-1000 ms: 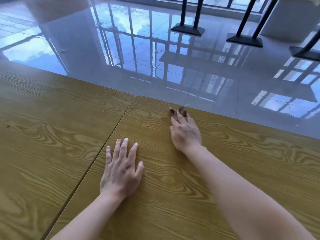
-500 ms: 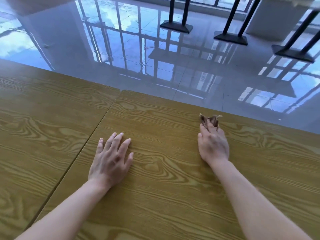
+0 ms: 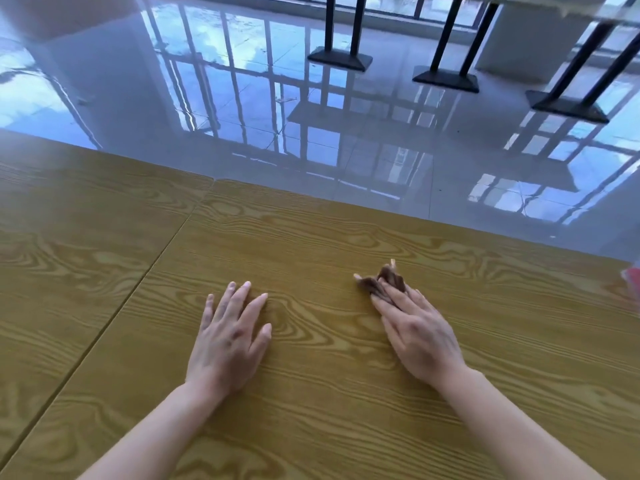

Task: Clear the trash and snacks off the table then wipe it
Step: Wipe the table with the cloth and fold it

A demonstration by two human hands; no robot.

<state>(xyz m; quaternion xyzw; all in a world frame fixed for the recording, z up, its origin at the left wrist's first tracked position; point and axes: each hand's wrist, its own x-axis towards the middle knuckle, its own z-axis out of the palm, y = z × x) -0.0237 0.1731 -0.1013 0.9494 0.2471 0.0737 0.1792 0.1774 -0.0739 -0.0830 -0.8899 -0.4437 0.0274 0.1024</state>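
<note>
Rightward goes the right hand (image 3: 420, 341) along the desk, sliding well away from the seam where it worked a second ago, and the small crumpled brown wiping rag (image 3: 381, 284) travels with it. That grip is flat, fingers (image 3: 388, 303) laid close together and pressing the rag down onto the yellow wood-grain desk (image 3: 329, 237); nothing is pinched, only a dark bunched tuft pokes out beyond the fingertips, on the far side, toward the desk's far edge. So the rag lies straight ahead of the grip, its bunched length running roughly across the line of the fingers. Just beside, nearer the seam, the left hand (image 3: 230, 336) rests palm down with fingers spread, holding nothing, probably just bracing. The right hand is clearly the one on the rag; the left is well apart from it. Wiping looks under way here, with unswept surface out to the right. At the far right edge a sliver of something reddish (image 3: 632, 278) peeks in, too cut off to identify. Beyond lies glossy tiled floor (image 3: 346, 133).
</note>
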